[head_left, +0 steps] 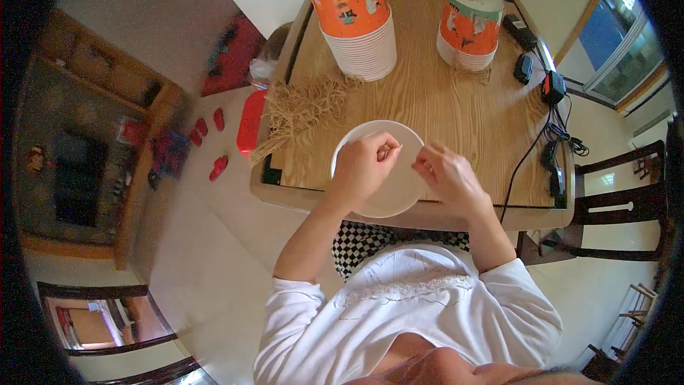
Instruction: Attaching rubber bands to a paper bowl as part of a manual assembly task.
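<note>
A round white paper tub [385,204] sits at the table's near edge, its pale inside facing up. Over its left part is my left hand [365,165], closed with the fingers curled in and thumb pressed to them. My right hand [450,177] hangs at the tub's right rim, its fingertips also pinched together. Whatever lies between the fingers of either hand is too small to make out. To the far left of the tub is a tangled heap of brown twine [306,110] with loose ends trailing toward the table's left edge.
A tall stack of paper tubs [360,46] in orange and green stands at the back left, a shorter stack [470,25] at the back right. Black adapters and cables [552,89] run along the right edge. A red container [251,122] is beside the left edge; a dark chair [620,203] stands right.
</note>
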A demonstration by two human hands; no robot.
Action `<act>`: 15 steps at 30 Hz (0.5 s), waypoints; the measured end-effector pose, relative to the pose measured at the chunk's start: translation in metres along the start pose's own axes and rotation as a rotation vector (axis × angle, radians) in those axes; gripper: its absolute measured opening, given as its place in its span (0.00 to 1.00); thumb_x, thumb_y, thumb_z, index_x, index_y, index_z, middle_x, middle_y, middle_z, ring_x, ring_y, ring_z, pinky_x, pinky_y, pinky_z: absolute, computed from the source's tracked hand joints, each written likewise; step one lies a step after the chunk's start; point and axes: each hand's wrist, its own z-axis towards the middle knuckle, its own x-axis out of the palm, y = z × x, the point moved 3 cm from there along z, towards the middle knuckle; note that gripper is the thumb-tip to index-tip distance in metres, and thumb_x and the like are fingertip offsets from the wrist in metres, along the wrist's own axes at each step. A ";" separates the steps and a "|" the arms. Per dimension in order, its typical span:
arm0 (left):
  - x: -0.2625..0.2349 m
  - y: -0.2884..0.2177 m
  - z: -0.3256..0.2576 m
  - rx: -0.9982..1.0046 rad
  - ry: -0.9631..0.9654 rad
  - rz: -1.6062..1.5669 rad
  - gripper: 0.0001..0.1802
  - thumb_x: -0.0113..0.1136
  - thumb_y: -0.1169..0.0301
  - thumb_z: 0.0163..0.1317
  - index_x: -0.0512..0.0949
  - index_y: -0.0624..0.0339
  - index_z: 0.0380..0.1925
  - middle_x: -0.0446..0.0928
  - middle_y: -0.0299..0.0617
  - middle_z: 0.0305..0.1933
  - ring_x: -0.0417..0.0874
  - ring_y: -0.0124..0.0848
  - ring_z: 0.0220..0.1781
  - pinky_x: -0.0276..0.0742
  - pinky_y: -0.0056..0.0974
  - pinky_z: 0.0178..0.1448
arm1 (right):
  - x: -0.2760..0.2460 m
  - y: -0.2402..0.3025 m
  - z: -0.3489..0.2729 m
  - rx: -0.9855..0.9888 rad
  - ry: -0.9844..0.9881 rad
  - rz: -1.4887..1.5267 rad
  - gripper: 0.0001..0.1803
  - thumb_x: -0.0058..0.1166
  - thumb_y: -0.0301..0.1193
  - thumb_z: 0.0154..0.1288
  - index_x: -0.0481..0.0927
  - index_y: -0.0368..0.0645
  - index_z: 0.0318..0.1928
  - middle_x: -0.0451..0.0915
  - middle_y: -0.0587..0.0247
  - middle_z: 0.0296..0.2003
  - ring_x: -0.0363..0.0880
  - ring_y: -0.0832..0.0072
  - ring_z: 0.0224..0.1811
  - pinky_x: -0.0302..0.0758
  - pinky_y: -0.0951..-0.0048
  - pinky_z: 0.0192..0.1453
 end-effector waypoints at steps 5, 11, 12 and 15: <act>0.012 0.012 0.010 -0.040 0.146 0.037 0.04 0.60 0.71 0.53 0.79 0.59 0.27 0.78 0.43 0.23 0.79 0.35 0.24 0.72 0.38 0.29 | -0.001 0.007 -0.004 -0.010 -0.046 0.170 0.09 0.52 0.31 0.61 0.74 0.41 0.40 0.75 0.52 0.35 0.77 0.54 0.35 0.74 0.61 0.36; 0.023 0.027 0.019 0.001 0.163 0.053 0.05 0.59 0.69 0.53 0.78 0.59 0.25 0.78 0.43 0.22 0.80 0.38 0.25 0.73 0.40 0.29 | 0.002 -0.020 0.009 0.056 -0.261 0.258 0.06 0.52 0.26 0.60 0.76 0.41 0.39 0.75 0.53 0.35 0.77 0.55 0.35 0.75 0.65 0.37; 0.024 0.027 0.019 -0.014 0.176 0.092 0.05 0.59 0.69 0.54 0.78 0.58 0.26 0.78 0.43 0.23 0.80 0.39 0.26 0.73 0.40 0.29 | 0.003 -0.022 0.010 0.054 -0.264 0.257 0.06 0.52 0.26 0.60 0.76 0.41 0.39 0.75 0.53 0.35 0.77 0.55 0.35 0.75 0.65 0.37; 0.023 0.029 0.018 -0.041 0.182 0.131 0.06 0.59 0.68 0.54 0.78 0.58 0.27 0.78 0.43 0.23 0.80 0.40 0.26 0.73 0.41 0.30 | 0.007 -0.024 0.012 0.071 -0.213 0.245 0.07 0.52 0.26 0.60 0.77 0.41 0.39 0.75 0.54 0.33 0.77 0.57 0.34 0.75 0.65 0.37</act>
